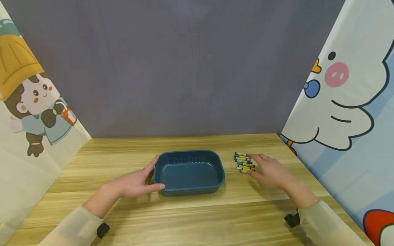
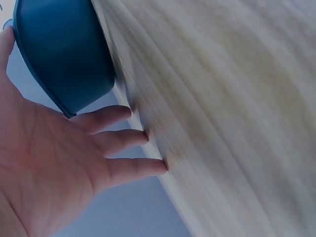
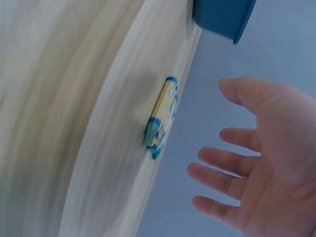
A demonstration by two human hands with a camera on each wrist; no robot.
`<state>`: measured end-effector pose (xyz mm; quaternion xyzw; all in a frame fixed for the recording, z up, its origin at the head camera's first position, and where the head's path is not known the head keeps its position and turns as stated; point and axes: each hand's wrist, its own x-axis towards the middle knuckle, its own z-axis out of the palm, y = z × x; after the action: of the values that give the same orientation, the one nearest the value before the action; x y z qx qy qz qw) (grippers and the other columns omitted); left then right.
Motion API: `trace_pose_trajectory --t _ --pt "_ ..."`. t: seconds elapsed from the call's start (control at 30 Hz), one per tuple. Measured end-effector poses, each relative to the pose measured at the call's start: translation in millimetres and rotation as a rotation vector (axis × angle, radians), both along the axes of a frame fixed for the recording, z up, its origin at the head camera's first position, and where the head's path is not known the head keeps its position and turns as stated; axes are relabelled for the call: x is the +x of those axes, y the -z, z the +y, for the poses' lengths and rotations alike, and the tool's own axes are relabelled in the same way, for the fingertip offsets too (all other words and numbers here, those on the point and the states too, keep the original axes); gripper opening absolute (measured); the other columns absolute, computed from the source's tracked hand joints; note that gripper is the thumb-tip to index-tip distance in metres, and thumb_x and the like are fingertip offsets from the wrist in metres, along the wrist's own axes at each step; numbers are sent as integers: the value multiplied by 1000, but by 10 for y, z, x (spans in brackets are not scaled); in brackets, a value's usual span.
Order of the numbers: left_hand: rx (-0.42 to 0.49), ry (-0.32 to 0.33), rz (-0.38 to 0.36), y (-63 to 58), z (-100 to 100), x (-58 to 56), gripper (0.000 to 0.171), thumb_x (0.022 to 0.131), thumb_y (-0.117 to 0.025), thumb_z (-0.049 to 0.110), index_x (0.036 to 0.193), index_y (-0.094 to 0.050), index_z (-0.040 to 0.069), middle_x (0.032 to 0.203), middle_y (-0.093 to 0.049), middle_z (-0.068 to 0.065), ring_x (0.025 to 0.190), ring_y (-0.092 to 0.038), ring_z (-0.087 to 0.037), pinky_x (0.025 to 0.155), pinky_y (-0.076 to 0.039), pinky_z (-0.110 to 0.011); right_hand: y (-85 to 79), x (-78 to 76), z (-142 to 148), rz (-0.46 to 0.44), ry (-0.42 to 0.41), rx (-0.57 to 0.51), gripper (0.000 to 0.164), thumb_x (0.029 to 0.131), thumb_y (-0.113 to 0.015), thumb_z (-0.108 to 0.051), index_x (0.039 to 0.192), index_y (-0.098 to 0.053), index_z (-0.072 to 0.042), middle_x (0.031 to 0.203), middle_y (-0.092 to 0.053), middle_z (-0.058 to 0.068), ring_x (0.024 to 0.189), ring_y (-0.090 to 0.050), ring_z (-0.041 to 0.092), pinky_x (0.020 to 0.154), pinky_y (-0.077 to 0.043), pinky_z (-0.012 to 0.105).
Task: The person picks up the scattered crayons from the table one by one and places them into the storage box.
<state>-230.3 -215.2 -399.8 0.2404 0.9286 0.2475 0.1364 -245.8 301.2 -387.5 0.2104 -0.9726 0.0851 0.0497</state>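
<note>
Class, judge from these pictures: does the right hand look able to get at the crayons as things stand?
Probably yes: the right hand is empty and right beside the crayons, with nothing visible between; the blue tray sits on their other side.

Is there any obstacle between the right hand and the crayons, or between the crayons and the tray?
Nothing visible stands between the right hand and the crayons. Toward the tray, only its raised right wall is in the way.

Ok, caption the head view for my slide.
Left grip at the left end of a blue bin, right grip hovering beside crayons on a wood-grain table.
</note>
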Motion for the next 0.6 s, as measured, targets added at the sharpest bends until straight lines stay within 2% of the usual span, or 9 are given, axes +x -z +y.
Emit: trace_pose_trajectory --t 0.17,0.33,0.47,0.6 --pt "-5 6 13 0 10 -9 116 104 -62 70 177 12 18 175 -29 -33 152 -52 -48 126 -40 -63 43 -161 166 -59 33 -86 67 109 -70 -39 161 -50 -2 153 -58 34 133 -63 56 105 -53 71" --pt "-1 2 20 2 21 -20 116 104 -63 69 178 9 16 173 -33 -35 149 -55 -48 125 -42 -63 107 -424 337 -138 48 -201 57 112 -66 -29 156 -54 5 145 -65 32 125 -68 50 100 -58 65" --pt "-4 -16 4 9 38 -10 116 104 -62 70 178 10 17 166 -43 -38 148 -57 -48 124 -42 -64 165 -644 444 -182 53 -307 46 113 -64 -22 151 -61 3 139 -70 29 121 -71 45 101 -59 62" --pt "-17 -38 -5 35 57 1 118 103 -63 71 177 13 20 154 -55 -40 143 -60 -48 122 -44 -65 222 -850 500 -227 62 -370 42 113 -63 -23 149 -66 -2 141 -71 26 125 -69 45 104 -57 62"
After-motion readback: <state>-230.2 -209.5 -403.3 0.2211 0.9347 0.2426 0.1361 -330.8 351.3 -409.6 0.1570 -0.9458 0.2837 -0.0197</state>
